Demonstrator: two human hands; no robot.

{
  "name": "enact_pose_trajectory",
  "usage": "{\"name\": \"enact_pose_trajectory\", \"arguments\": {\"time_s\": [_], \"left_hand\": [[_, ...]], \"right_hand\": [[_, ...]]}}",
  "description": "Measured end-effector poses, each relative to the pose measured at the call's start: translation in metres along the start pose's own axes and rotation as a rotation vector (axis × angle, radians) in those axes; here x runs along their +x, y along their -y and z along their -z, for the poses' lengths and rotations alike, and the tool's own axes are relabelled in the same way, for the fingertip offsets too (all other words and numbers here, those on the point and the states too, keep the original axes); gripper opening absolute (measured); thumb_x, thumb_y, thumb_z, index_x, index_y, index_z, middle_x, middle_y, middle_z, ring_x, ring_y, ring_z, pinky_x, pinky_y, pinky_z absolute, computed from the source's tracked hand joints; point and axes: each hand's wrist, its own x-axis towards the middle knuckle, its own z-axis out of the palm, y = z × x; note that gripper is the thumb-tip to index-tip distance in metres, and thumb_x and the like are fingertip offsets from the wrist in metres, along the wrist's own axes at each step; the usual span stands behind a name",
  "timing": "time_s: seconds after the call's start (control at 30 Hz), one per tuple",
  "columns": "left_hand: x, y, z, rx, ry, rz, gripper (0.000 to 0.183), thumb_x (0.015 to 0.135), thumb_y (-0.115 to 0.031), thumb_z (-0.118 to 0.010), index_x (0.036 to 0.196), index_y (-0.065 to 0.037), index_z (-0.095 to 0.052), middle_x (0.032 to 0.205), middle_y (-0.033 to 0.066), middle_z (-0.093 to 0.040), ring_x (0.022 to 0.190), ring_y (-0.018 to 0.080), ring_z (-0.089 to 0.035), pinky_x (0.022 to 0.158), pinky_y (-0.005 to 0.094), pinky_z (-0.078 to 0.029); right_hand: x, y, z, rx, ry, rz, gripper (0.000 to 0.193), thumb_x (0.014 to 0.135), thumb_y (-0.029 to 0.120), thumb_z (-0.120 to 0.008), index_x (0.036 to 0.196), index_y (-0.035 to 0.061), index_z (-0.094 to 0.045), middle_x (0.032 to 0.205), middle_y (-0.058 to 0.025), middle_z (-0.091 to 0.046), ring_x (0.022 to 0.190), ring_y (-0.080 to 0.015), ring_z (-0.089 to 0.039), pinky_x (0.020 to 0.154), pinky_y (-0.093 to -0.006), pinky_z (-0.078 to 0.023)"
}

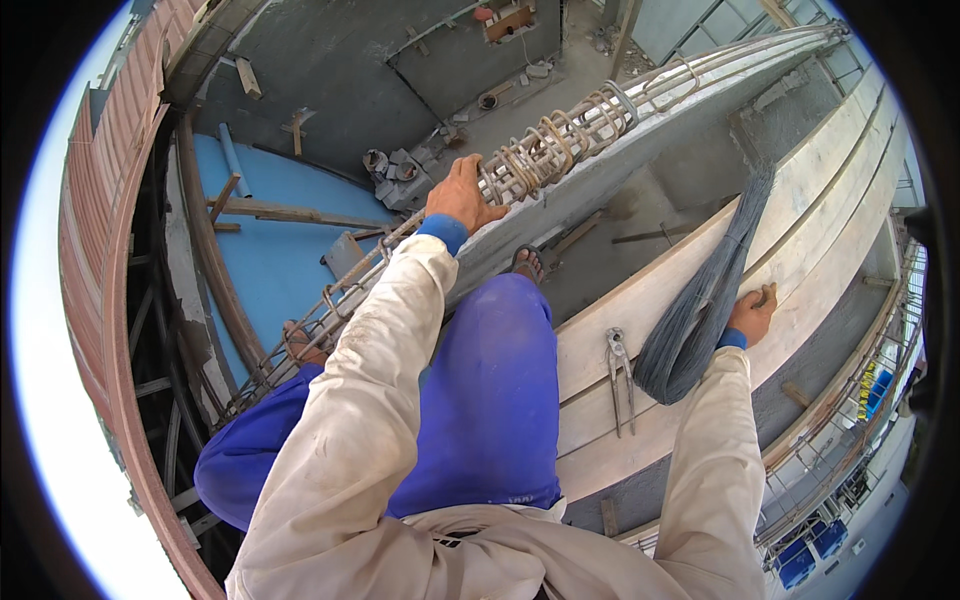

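My left hand is closed over the near end of a bunch of rusty rebar stirrups, its thumb on one side and its fingers on the other. These stirrups are crowded together around the long bars of a rebar cage. My right hand rests on the wooden planks, fingers loosely bent, seemingly with nothing in them. Right beside it lies a folded bundle of dark tie wire. A pair of metal pincers lies on the planks to the left of the wire, handles toward me.
A concrete wall top runs beneath the rebar. Far below, rubble lies near a blue surface with timber pieces. My sandaled foot is ahead of my knee. Reddish metal sheeting curves along the left; more rebar runs at right.
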Motion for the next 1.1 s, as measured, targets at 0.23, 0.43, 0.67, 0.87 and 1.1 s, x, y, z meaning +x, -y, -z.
{"name": "enact_pose_trajectory", "arguments": {"time_s": [0.23,0.43,0.67,0.87,1.1], "left_hand": [[-0.047,0.037,0.005,-0.006,-0.055,0.009,0.108,0.075,-0.052,-0.092,0.158,-0.007,-0.040,0.154,0.0171,-0.054,0.146,0.0350,-0.049,0.124,0.0485,-0.036],[-0.127,0.076,0.004,-0.062,-0.329,-0.132,0.073,0.091,-0.033,-0.081,0.152,-0.012,-0.047,0.155,0.0112,-0.052,0.150,0.0371,-0.042,0.128,0.0590,-0.027],[-0.257,0.116,-0.012,-0.166,-0.393,0.030,0.046,0.087,-0.009,-0.078,0.131,-0.009,-0.061,0.136,0.0119,-0.060,0.134,0.0377,-0.053,0.123,0.0556,-0.037],[-0.215,0.123,-0.016,-0.106,-0.484,0.020,0.064,0.086,-0.013,-0.081,0.144,-0.010,-0.053,0.149,0.0129,-0.053,0.140,0.0401,-0.050,0.124,0.0556,-0.035],[-0.159,0.153,0.023,0.016,-0.118,0.017,0.096,0.081,-0.034,-0.091,0.160,-0.014,-0.039,0.163,0.0103,-0.046,0.148,0.0337,-0.046,0.125,0.0537,-0.032]], "right_hand": [[0.016,-0.045,-0.019,0.232,0.007,0.012,0.034,0.106,0.026,-0.058,0.131,0.0043,-0.067,0.147,-0.0122,-0.067,0.136,-0.0309,-0.062,0.115,-0.0383,-0.048],[0.083,-0.070,0.030,0.776,0.392,-0.533,0.049,0.109,0.034,-0.053,0.152,0.0105,-0.054,0.157,-0.0069,-0.060,0.144,-0.0244,-0.057,0.122,-0.0378,-0.034],[0.080,-0.014,0.073,0.668,0.152,-0.601,0.048,0.115,0.030,-0.043,0.156,0.0077,-0.048,0.148,-0.0100,-0.066,0.138,-0.0247,-0.062,0.119,-0.0409,-0.041],[-0.045,0.114,0.074,0.799,0.263,0.271,0.029,0.112,0.016,-0.057,0.126,-0.0084,-0.065,0.112,-0.0223,-0.076,0.103,-0.0268,-0.076,0.096,-0.0349,-0.063],[-0.224,0.291,0.072,0.741,0.811,0.614,0.022,0.108,0.018,-0.066,0.116,-0.0007,-0.075,0.108,-0.0089,-0.081,0.103,-0.0185,-0.074,0.094,-0.0321,-0.056]]}}
